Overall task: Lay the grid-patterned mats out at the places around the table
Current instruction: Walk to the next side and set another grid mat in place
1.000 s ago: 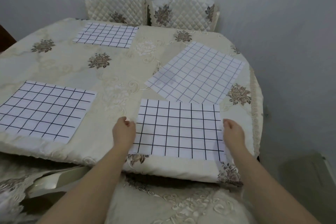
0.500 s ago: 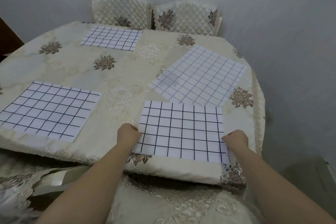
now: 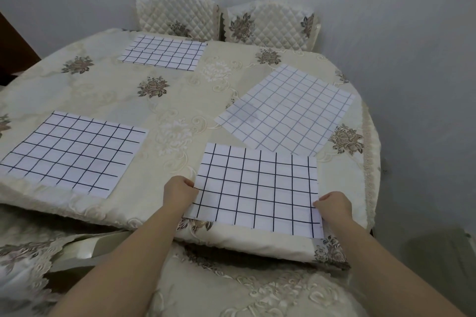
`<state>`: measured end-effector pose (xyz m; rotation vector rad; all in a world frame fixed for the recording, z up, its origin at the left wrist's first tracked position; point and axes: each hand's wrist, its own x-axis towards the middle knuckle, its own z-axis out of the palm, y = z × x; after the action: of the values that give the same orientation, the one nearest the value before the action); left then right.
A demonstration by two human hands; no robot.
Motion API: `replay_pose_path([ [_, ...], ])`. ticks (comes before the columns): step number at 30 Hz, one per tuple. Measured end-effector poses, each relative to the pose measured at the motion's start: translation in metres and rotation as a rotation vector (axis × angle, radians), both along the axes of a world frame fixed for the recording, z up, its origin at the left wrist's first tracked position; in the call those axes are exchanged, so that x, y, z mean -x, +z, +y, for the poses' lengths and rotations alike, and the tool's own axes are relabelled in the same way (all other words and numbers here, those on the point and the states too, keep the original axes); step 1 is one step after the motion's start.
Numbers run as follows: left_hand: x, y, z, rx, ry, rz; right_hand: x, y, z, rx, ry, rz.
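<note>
Several white mats with dark grid lines lie on a round table (image 3: 180, 100) under a cream flowered cloth. The nearest mat (image 3: 257, 188) sits at the front edge. My left hand (image 3: 179, 192) pinches its left edge, and my right hand (image 3: 334, 206) pinches its right edge near the front corner. A second mat (image 3: 69, 152) lies at the front left, a third (image 3: 164, 53) at the far side before a chair. A fourth, paler mat (image 3: 286, 110) lies askew at the right, its near corner close to the mat I hold.
Two quilted cream chair backs (image 3: 177, 17) (image 3: 270, 24) stand at the far side against a grey wall. A covered chair seat (image 3: 244, 288) is right below me, another chair (image 3: 23, 260) at lower left. Dark furniture (image 3: 13, 51) shows at the left edge.
Both hands slid toward the near edge of the nearest mat and curled from flat on its sides into pinches on its edges. The view has shifted slightly.
</note>
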<state>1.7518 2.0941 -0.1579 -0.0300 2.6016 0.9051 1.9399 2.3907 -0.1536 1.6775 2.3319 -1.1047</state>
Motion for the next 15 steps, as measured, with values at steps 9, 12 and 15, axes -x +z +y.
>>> replay_pose_path([
  [9,-0.0047,-0.0005,-0.0020,-0.013,0.005,0.035,-0.0027,-0.0027,-0.0033,0.020,0.005,0.023],
  [12,-0.0049,-0.0018,-0.0034,-0.008,0.009,0.034,-0.0037,-0.0051,-0.0042,0.017,-0.013,0.044],
  [15,-0.0041,-0.0027,-0.0039,-0.006,0.002,0.031,-0.0045,-0.0067,-0.0035,0.022,-0.027,0.052],
])
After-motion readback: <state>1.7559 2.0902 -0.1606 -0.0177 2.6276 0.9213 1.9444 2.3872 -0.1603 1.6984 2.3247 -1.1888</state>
